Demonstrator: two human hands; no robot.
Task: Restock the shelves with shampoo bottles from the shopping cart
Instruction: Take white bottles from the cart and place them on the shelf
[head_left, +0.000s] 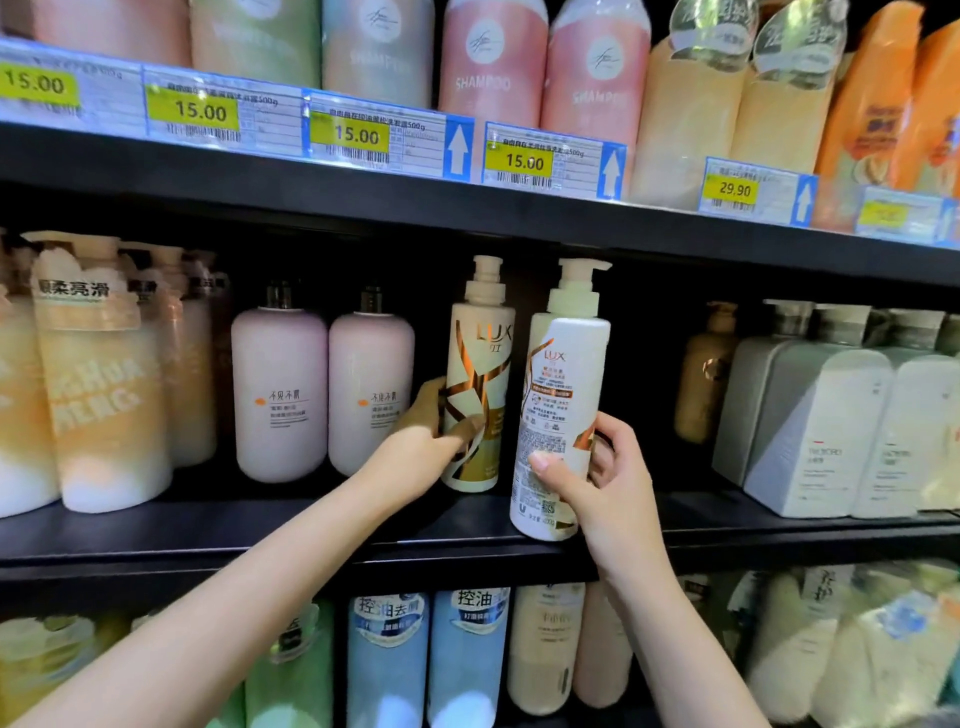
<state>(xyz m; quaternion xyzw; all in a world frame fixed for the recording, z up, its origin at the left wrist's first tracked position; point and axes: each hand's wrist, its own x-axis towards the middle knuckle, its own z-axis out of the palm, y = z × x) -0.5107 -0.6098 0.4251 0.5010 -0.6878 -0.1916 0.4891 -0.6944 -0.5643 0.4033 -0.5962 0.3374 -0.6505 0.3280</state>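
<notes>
Two white and gold LUX pump bottles stand on the black middle shelf (260, 530). My left hand (431, 431) grips the left LUX bottle (480, 364) around its lower body, label facing me. My right hand (592, 467) holds the right LUX bottle (563, 384) near the shelf's front edge, thumb across its back label and fingers curled behind it. That bottle leans slightly to the left. The shopping cart is out of view.
Two pink pump bottles (322, 395) stand left of the LUX pair, orange-tinted bottles (98, 374) farther left. Grey-white bottles (841, 415) and a gold bottle (706, 379) fill the right. A dark gap lies right of the LUX bottles. Price tags (358, 135) line the upper shelf edge.
</notes>
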